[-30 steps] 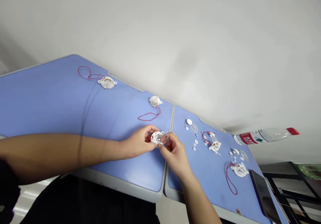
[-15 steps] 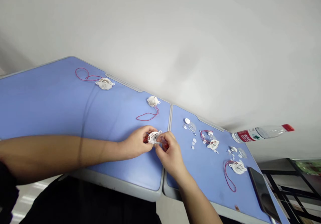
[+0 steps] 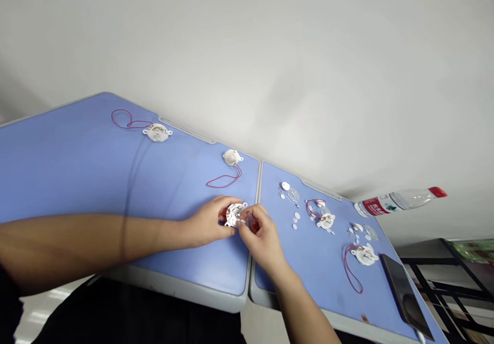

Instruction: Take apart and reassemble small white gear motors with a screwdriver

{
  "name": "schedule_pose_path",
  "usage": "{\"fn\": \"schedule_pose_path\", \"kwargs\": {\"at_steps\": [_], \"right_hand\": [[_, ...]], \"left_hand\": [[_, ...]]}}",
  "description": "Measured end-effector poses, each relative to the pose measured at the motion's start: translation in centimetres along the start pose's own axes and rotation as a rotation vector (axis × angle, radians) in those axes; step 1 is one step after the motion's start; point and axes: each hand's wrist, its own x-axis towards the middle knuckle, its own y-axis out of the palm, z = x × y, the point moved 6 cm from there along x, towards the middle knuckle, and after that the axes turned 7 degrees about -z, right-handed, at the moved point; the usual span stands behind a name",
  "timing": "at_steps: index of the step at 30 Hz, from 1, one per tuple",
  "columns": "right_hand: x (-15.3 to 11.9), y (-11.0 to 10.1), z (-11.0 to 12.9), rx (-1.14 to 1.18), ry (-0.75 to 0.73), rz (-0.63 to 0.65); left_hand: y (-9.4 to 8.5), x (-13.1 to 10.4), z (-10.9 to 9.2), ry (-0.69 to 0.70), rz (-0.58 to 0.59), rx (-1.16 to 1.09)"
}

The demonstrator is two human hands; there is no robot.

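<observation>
Between the fingers of my left hand (image 3: pixel 210 219) is a white round plastic housing (image 3: pixel 234 214) with two eared tabs, its inside facing up. Red wires (image 3: pixel 222 214) from it are bunched within the left palm. My right hand (image 3: pixel 264 238) is closed around a tool with a clear red handle (image 3: pixel 253 222). Its thumb and fingertips touch the housing's right side, hiding the tool's tip. Beyond the hands, a similar white housing (image 3: pixel 232 157) lies with a loop of red wire, and another housing (image 3: pixel 158 132) lies farther left.
On the right-hand blue table (image 3: pixel 304 267) lie small white discs (image 3: pixel 296 215), a clear cover (image 3: pixel 293 195), a wired housing (image 3: pixel 326 221) and another housing (image 3: pixel 365 255). A plastic bottle (image 3: pixel 401 201) lies at the back edge, a black phone (image 3: pixel 407 297) at the right. Behind is a wall.
The housing in my left hand has turned slightly, and my left fingers have shifted on it. The right hand stays at its right side. The whole view has shifted slightly.
</observation>
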Motion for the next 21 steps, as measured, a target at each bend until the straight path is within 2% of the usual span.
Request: {"fn": "schedule_pose_path", "kwargs": {"at_steps": [5,17,21], "right_hand": [[-0.3,-0.1,0.2,0.003,-0.036,0.028],[-1.0,0.1,0.9,-0.151,-0.217,0.012],[-1.1,0.1,1.0,-0.163,-0.219,0.019]], "left_hand": [[-0.3,0.0,0.0,0.007,-0.065,0.076],[-0.4,-0.1,-0.5,0.039,-0.11,0.266],[-0.4,-0.2,-0.9,0.06,-0.1,0.337]]}}
